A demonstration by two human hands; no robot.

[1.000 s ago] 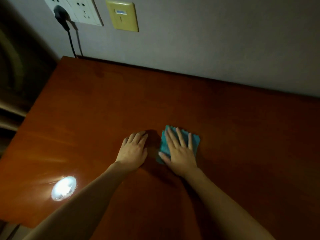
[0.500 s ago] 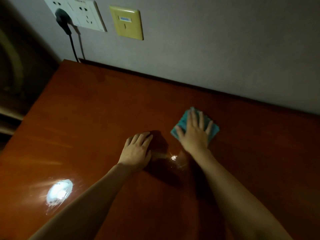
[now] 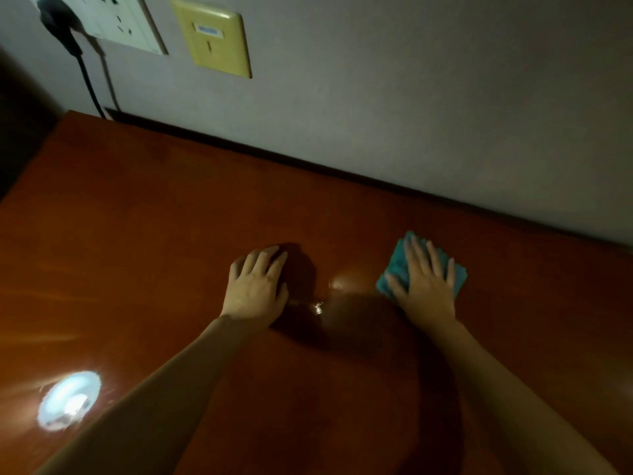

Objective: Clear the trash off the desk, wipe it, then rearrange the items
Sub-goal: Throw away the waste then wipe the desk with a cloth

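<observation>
A dim room, lit unevenly — a bright white glare (image 3: 68,401) lies on the glossy reddish-brown desk (image 3: 144,241) near its front left corner. The desk's far edge meets a plain grey wall (image 3: 428,97). High on the wall, above the far left corner, sits a white socket panel (image 3: 116,20) with a black plug (image 3: 56,17) in it — its cable (image 3: 89,87) drops behind the desk. Just beside the panel is a yellowish wall plate (image 3: 210,37). Left of the desk, darkness.

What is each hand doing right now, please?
Left hand: open, resting on the desk.
Right hand: open, pressing the cloth flat.
</observation>
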